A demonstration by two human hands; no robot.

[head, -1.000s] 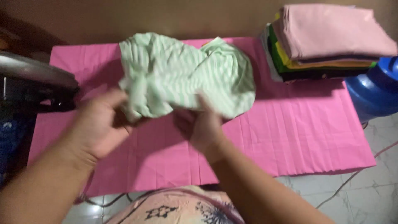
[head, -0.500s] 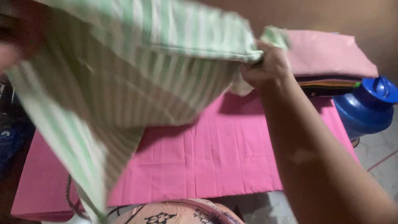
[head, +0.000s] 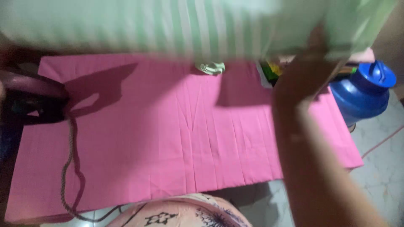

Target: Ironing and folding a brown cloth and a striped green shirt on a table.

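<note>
A green and white striped garment (head: 168, 25) is stretched out in the air across the top of the view, blurred by motion. My right hand (head: 314, 44) is raised at the upper right and grips the garment's right edge; my forearm runs down to the lower right corner. My left hand is out of frame past the left side. Under the garment a pink cloth (head: 176, 138) lies spread flat, and a small end of the green fabric (head: 212, 67) touches its far edge.
A dark clothes iron (head: 31, 101) stands at the pink cloth's left edge, its braided cord (head: 67, 172) trailing toward me. A blue lidded container (head: 364, 94) stands on the tiled floor at right. Folded clothes (head: 271, 67) peek out behind my right arm.
The garment went from bunched in both hands on the pink cloth to shaken open and lifted high. My right hand rose and moved right; my left hand left the view.
</note>
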